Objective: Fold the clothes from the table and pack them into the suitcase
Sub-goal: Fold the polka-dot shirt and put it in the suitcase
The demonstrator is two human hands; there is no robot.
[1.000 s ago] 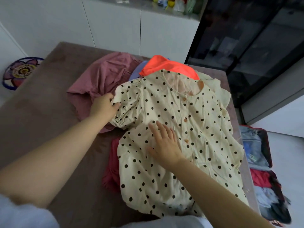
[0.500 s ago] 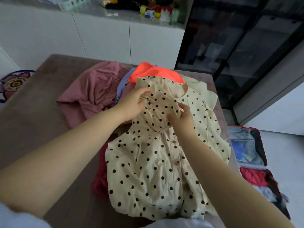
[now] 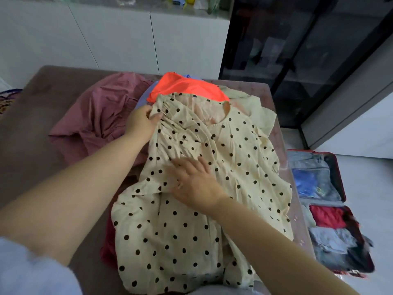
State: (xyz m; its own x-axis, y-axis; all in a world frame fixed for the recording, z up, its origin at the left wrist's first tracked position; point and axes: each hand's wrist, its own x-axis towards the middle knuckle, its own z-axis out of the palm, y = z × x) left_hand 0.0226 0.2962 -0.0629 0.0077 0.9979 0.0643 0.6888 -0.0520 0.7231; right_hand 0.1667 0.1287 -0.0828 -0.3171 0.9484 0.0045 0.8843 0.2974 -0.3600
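Observation:
A cream dress with black polka dots lies spread across the brown table, its left sleeve folded inward over the chest. My left hand pinches the dress at its left shoulder. My right hand lies flat with straight fingers on the folded sleeve at the dress's middle. Behind the dress are an orange garment, a dusty-pink garment and a pale yellow garment. A dark red garment shows under the dress's left edge. The open suitcase lies on the floor to the right, holding folded clothes.
White cabinets stand behind the table, with small items on their top. A dark glass-fronted cabinet stands at the back right. A patterned round mat shows at the far left edge. The table's left half is bare.
The lifted sleeve has been laid down folded inward over the chest. My right hand let go of the cloth and now lies flat on it. My left hand shifted to the left shoulder.

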